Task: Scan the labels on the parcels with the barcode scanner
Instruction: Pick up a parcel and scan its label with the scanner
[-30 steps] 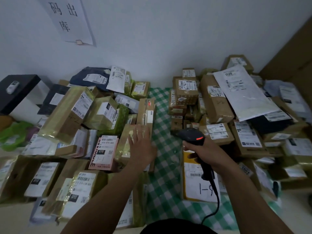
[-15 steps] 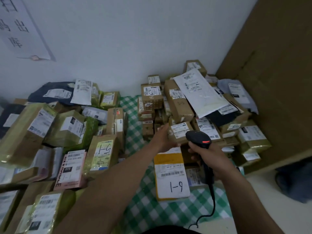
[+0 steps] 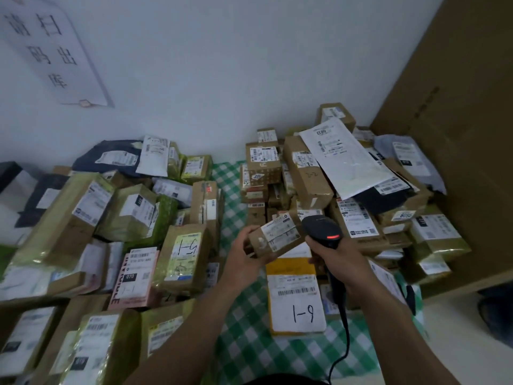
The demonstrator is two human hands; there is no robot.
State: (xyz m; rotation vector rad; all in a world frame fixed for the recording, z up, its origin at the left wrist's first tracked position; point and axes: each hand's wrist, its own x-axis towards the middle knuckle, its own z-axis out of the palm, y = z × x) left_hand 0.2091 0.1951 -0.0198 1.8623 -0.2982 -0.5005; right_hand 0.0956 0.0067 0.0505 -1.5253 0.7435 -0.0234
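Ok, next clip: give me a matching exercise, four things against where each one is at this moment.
Things:
1. small brown box
2. barcode scanner
3. yellow parcel marked 1-9
4. pink parcel marked 070

Places:
A. gripped in the right hand
B. lying flat on the green checked cloth
C. held up in the left hand
D. in the pile of parcels on the left

Pairs: 1-C, 2-A, 3-B, 4-D.
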